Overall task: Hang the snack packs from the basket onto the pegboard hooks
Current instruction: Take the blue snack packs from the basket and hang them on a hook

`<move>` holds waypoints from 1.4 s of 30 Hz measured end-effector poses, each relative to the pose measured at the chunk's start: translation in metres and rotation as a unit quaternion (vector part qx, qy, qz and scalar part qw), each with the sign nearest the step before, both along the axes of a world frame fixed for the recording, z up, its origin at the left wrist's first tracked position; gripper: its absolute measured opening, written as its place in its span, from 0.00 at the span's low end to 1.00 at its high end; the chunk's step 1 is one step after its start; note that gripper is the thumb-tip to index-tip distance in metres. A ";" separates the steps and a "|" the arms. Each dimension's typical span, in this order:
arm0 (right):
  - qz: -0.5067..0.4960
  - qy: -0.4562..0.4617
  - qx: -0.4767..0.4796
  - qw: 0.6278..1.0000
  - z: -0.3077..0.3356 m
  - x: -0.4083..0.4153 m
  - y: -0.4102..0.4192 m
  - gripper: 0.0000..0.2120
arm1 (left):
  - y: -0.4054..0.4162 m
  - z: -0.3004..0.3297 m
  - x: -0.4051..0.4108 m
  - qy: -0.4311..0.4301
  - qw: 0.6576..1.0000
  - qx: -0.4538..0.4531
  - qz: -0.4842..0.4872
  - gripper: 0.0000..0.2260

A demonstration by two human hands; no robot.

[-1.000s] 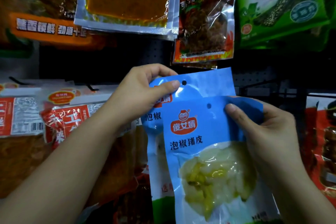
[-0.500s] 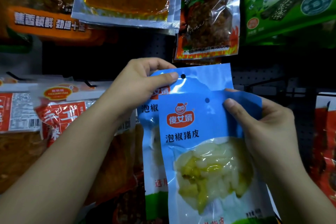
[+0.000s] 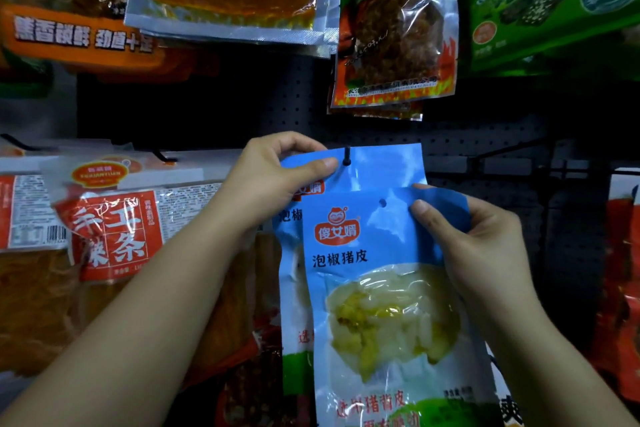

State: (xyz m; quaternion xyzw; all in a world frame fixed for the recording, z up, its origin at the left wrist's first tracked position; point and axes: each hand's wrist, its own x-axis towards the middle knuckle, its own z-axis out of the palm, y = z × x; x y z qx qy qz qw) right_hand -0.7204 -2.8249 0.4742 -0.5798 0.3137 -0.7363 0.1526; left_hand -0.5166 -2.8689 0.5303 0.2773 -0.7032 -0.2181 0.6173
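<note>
Moved: since a second ago my left hand has lifted the rear blue plastic snack pack until the black peg hook pokes through its hole.
Left hand: pinching that pack's top edge.
Right hand: gripping the front blue snack pack, unhung, below the hook.
Meaning: I judge one pack nearly hung.

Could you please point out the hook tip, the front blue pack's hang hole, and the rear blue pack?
hook tip (image 3: 347,158): head view, black end.
hang hole (image 3: 382,203): head view, hole centre.
rear blue pack (image 3: 388,166): head view, top header.

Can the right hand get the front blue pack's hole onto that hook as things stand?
Probably not yet: the rear blue pack, pinched by the left hand, covers the hook. The right hand holds the front blue pack lower.
</note>
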 end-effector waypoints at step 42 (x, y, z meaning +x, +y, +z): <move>-0.034 0.041 0.120 0.991 0.005 -0.021 -0.086 0.04 | -0.085 -0.060 -0.048 0.088 0.990 0.101 0.043 0.18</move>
